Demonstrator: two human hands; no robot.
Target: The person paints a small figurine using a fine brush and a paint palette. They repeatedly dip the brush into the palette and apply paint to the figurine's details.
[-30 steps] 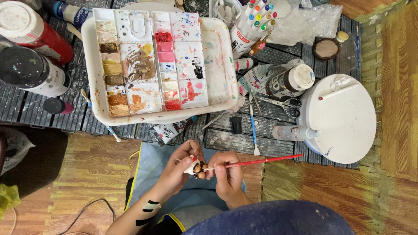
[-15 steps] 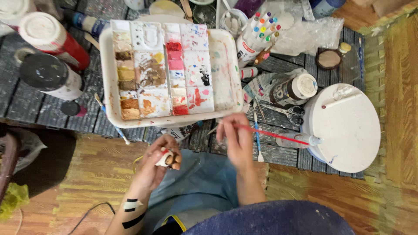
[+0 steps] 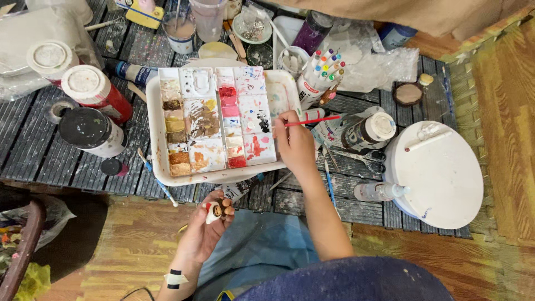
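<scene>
now r hand (image 3: pixel 295 145) fingers pinch red brush (image 3: pixel 312 121) over palette (image 3: pixel 156 111); l hand (image 3: pixel 203 231) grips small figurine (image 3: pixel 216 210).

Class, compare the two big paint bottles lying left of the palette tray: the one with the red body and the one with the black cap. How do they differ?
The red-bodied paint bottle has a white cap; the white-bodied paint bottle has a black one. The red one lies farther from the person, the black-capped one nearer. Both rest on the dark slatted mat, caps towards the camera.

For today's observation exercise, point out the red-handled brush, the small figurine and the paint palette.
red-handled brush (image 3: pixel 312 121), head view, on its handle.
small figurine (image 3: pixel 215 210), head view, on its body.
paint palette (image 3: pixel 154 125), head view, on its left rim.
</scene>
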